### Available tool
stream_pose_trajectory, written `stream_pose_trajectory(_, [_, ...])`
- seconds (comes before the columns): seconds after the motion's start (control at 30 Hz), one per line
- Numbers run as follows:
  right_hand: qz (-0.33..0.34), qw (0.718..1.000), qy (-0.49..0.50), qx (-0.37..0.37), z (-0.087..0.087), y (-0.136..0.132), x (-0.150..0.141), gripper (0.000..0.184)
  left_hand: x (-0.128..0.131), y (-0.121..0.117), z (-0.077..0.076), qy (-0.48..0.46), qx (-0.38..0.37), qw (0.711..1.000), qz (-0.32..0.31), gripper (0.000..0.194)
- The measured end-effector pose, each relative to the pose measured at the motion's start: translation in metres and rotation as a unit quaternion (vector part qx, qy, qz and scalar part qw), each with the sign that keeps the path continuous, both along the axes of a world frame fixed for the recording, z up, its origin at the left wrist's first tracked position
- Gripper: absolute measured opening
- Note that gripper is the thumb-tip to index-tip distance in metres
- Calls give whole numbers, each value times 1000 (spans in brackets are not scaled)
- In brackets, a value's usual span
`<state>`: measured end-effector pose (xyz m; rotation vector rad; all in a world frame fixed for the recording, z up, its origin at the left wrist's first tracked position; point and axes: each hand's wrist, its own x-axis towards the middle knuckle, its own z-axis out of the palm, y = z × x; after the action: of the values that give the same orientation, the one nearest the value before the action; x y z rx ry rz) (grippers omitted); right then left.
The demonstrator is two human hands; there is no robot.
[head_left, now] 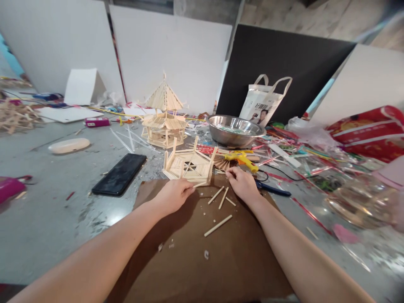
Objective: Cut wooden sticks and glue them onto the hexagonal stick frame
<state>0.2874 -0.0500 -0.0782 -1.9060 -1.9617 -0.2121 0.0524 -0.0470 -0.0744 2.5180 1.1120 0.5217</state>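
One pale short stick (201, 184) is pinched between the thumb and fingers of the person's left hand (173, 195), its free end beside the near edge of an open wooden frame (203, 169). The right hand (242, 183) is partly curled, thumb and forefinger close together, near the frame's right side; whether it has hold of anything cannot be told.

The frame sits at the far edge of a brown sheet (240, 261), with several posts upright around its slatted base. Between the forearms, four loose sticks (218, 226) lie on the sheet, three grouped near the right hand and a thicker one nearer the person.

Just beyond the right hand is a yellow glue gun (241, 158); a tool with a dark blue handle (273, 188) lies to the right of that hand. A black phone (120, 174) and a white oval case (69, 145) rest on the left of the grey counter (75, 172). Farther off, behind the frame, stands a wooden pavilion model (164, 99) with a pointed roof, and to its right a metal bowl (233, 138) in front of a white tote bag (259, 103).
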Motion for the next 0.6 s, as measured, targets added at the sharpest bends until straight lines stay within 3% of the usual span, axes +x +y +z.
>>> stream_pose_trajectory(0.13, [40, 999, -10, -24, 9, -5, -1, 17, 0, -2, 2, 8, -16, 1000, -2, 29])
stream_pose_trajectory(0.3, [76, 991, -29, -104, 18, -9, 2, 18, 2, -4, 4, 26, -13, 1000, 13, 29])
stream_pose_trajectory(0.6, [80, 989, -46, -118, 8, -8, -5, 25, 3, -3, -1, 78, -4, 996, 35, 30])
